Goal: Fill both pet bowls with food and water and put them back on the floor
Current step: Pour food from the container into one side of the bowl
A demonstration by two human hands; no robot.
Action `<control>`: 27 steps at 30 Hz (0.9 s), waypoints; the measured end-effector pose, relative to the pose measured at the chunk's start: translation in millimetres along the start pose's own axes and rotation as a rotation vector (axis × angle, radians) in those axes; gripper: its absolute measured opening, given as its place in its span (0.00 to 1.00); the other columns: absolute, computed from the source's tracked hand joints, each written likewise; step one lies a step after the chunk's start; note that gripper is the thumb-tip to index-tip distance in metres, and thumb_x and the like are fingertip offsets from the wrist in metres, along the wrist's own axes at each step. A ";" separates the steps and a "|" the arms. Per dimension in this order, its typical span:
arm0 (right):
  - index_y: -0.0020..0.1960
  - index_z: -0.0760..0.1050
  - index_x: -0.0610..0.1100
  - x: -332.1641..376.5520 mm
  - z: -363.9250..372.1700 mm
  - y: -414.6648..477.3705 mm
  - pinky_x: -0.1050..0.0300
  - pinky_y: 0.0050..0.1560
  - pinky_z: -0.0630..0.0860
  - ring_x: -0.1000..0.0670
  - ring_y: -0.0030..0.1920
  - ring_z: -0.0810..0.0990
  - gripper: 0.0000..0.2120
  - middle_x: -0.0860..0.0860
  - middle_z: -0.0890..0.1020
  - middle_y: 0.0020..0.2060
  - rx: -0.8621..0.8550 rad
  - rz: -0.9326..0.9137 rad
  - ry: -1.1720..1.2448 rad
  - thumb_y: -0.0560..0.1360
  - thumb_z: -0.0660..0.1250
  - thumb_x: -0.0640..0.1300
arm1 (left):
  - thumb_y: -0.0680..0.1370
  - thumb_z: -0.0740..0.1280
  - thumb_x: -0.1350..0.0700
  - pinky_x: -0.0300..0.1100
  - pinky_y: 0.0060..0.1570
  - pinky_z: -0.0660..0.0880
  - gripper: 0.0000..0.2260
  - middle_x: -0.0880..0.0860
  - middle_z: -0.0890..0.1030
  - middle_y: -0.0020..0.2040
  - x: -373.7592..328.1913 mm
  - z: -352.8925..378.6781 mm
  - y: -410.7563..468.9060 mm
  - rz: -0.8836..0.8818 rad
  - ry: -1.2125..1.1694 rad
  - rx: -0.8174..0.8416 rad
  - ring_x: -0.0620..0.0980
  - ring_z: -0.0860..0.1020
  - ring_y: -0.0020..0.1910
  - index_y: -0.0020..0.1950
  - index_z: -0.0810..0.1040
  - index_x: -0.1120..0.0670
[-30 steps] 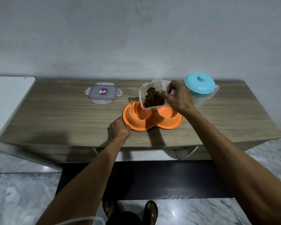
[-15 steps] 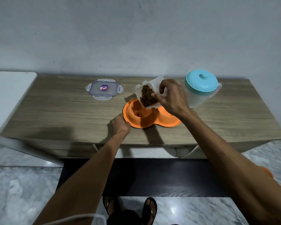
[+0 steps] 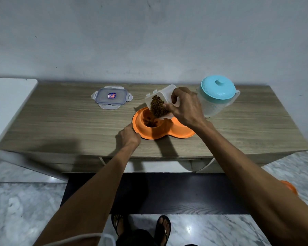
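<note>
Pet bowl (image 3: 167,134), orange and two-welled, sits on the tabletop (image 3: 60,121) just below the right hand (image 3: 187,110), which grips the tilted food container (image 3: 167,91) mouth-down over the well nearer the left hand (image 3: 129,137), whose curled fingers hold the bowl's rim.
</note>
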State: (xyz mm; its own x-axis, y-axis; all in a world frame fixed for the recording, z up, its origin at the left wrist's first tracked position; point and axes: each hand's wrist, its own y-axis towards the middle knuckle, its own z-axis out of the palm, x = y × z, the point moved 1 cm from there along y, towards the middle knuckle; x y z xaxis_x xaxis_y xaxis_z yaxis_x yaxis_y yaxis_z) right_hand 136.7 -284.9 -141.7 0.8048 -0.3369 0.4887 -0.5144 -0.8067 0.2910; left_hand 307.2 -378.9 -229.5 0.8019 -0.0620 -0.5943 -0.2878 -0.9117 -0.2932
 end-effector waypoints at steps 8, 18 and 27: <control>0.41 0.68 0.48 -2.3 1.2 0.0 0.50 0.41 0.76 0.45 0.46 0.78 0.16 0.47 0.80 0.53 0.001 0.000 0.000 0.70 0.73 0.55 | 0.79 0.62 0.64 0.45 0.55 0.74 0.17 0.58 0.83 0.56 3.3 5.7 5.0 -0.006 -0.068 -0.011 0.59 0.78 0.57 0.67 0.77 0.54; 0.41 0.68 0.47 -0.9 3.0 0.0 0.50 0.40 0.76 0.46 0.43 0.76 0.16 0.49 0.78 0.49 -0.005 -0.051 -0.021 0.70 0.74 0.55 | 0.77 0.64 0.61 0.47 0.52 0.77 0.16 0.56 0.85 0.50 8.6 9.5 9.3 0.004 -0.033 -0.025 0.57 0.81 0.52 0.64 0.78 0.50; 0.41 0.72 0.44 -9.9 3.9 4.1 0.57 0.39 0.68 0.49 0.45 0.75 0.15 0.47 0.81 0.51 -0.013 0.056 0.091 0.70 0.74 0.53 | 0.77 0.65 0.60 0.47 0.55 0.76 0.16 0.56 0.85 0.52 9.8 11.0 11.0 0.025 0.008 -0.019 0.58 0.80 0.54 0.64 0.78 0.51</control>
State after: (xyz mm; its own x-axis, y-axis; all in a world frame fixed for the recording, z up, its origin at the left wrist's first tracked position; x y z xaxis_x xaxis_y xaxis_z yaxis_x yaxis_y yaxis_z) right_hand 127.8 -286.8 -148.6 0.7447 -0.3355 0.5770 -0.5620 -0.7814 0.2710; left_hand 306.1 -385.1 -246.8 0.7987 -0.0878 -0.5952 -0.2976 -0.9175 -0.2639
